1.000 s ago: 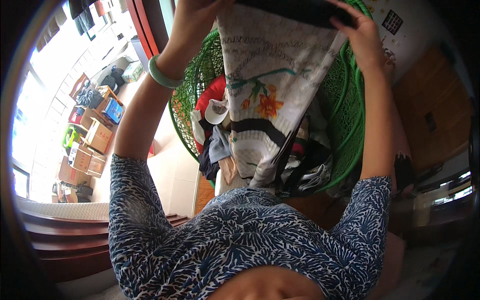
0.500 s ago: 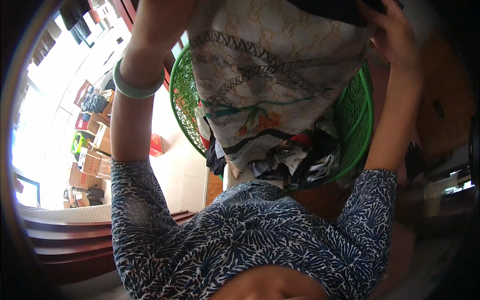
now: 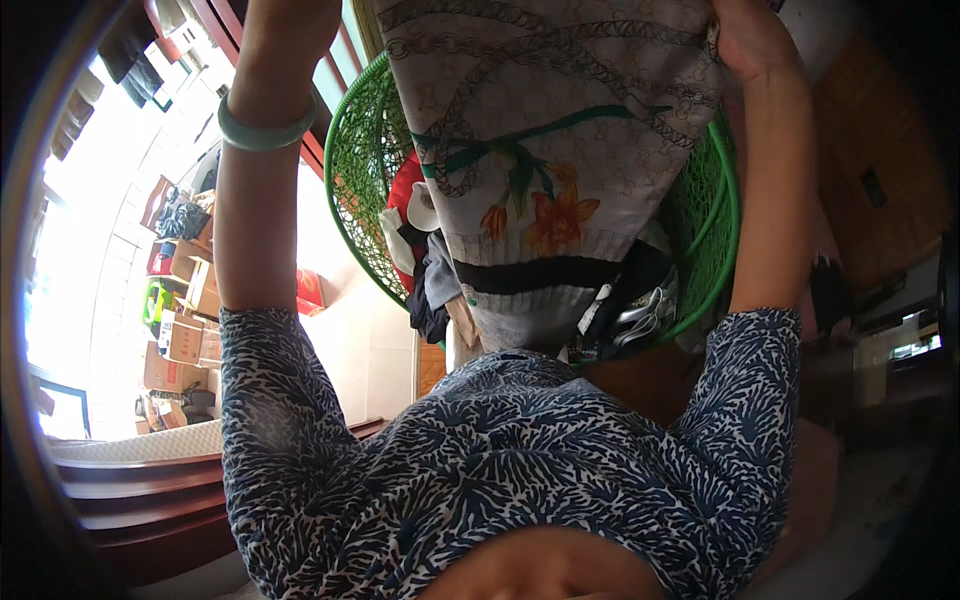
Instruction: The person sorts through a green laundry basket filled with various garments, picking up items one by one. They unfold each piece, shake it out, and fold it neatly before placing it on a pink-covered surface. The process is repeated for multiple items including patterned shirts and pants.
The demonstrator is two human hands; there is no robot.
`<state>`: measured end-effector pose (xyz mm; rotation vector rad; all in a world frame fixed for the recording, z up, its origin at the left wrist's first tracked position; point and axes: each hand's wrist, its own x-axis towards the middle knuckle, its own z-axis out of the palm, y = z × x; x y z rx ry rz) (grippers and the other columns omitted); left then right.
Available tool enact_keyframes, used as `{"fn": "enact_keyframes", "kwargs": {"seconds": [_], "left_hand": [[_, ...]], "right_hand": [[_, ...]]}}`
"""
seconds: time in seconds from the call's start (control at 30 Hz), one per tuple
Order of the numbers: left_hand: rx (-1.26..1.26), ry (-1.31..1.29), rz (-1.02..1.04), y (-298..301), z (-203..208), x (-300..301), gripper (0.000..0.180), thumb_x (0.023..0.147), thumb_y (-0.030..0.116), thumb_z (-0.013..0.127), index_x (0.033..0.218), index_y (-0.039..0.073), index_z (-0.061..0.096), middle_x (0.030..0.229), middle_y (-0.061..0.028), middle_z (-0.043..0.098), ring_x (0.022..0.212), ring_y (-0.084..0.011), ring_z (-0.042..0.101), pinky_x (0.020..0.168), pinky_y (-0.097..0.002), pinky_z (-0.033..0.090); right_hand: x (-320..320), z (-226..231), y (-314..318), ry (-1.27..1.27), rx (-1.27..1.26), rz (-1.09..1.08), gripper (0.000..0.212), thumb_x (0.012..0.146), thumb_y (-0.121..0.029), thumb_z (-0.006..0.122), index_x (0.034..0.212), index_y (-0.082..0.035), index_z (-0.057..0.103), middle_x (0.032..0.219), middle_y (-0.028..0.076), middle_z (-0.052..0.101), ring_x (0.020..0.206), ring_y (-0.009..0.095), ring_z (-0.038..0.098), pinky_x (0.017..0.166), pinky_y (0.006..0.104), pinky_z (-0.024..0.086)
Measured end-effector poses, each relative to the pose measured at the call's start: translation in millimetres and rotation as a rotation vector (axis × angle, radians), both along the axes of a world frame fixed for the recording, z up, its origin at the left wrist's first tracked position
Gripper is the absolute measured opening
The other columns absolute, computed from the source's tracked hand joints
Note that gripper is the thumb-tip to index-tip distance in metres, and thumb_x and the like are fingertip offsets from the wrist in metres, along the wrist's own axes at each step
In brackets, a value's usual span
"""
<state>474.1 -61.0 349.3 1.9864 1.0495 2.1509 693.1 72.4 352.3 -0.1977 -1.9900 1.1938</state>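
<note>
A large white scarf [image 3: 560,165] with chain patterns, orange flowers and a dark band hangs spread out in front of me. Its lower end reaches down near my shirt. My right hand [image 3: 752,38] is closed on the scarf's upper right edge. At the upper left, my left hand [image 3: 295,18] runs out of the picture, so its fingers are hidden; the scarf's upper left side rises beside it. A pale green bangle [image 3: 265,128] circles my left wrist. Behind the scarf stands a green mesh basket [image 3: 345,150] with dark, red and white clothes [image 3: 430,270] inside.
Stacked cardboard boxes [image 3: 180,337] and a wooden chair stand at the far left by a bright window. A red box [image 3: 311,292] sits on the pale floor. Dark red wooden edging [image 3: 140,490] runs along the lower left. Brown wooden furniture [image 3: 880,170] is at the right.
Both hands have risen slightly and the scarf now hangs flatter, its flowers showing fully. More red and white cloth shows at the basket's left side.
</note>
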Motion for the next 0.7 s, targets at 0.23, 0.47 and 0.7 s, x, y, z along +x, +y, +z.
{"fn": "enact_keyframes", "kwargs": {"seconds": [0.23, 0.47, 0.7], "left_hand": [[-0.029, -0.207, -0.434, -19, -31, -13, 0.019, 0.091, 0.007, 0.055, 0.108, -0.001, 0.059, 0.095, -0.0072, 0.065, 0.081, -0.0124, 0.062, 0.069, -0.024, 0.048], [-0.79, -0.3, -0.592, -13, -226, -2, 0.028, 0.093, 0.01, 0.052, 0.119, -0.001, 0.053, 0.11, -0.011, 0.059, 0.094, -0.0146, 0.059, 0.08, -0.0243, 0.048], [-1.439, -0.012, -0.946, -61, -339, 58, 0.037, 0.095, 0.013, 0.05, 0.129, -0.001, 0.047, 0.125, -0.0147, 0.054, 0.106, -0.0168, 0.056, 0.091, -0.0246, 0.047]], "right_hand": [[-4, -1, -32, -0.407, 0.225, 0.268, 0.039, 0.083, -0.036, 0.07, 0.096, 0.0, 0.063, 0.084, 0.003, 0.062, 0.082, 0.014, 0.059, 0.076, 0.0255, 0.047], [-24, 2, -37, 0.135, -0.089, 0.405, 0.025, 0.088, -0.022, 0.062, 0.092, 0.002, 0.062, 0.081, 0.007, 0.065, 0.071, 0.016, 0.062, 0.067, 0.0266, 0.053], [-54, -50, 144, -0.051, -0.488, 0.461, 0.026, 0.089, -0.028, 0.059, 0.093, -0.003, 0.063, 0.081, 0.007, 0.065, 0.066, 0.015, 0.062, 0.063, 0.0264, 0.052]]}}
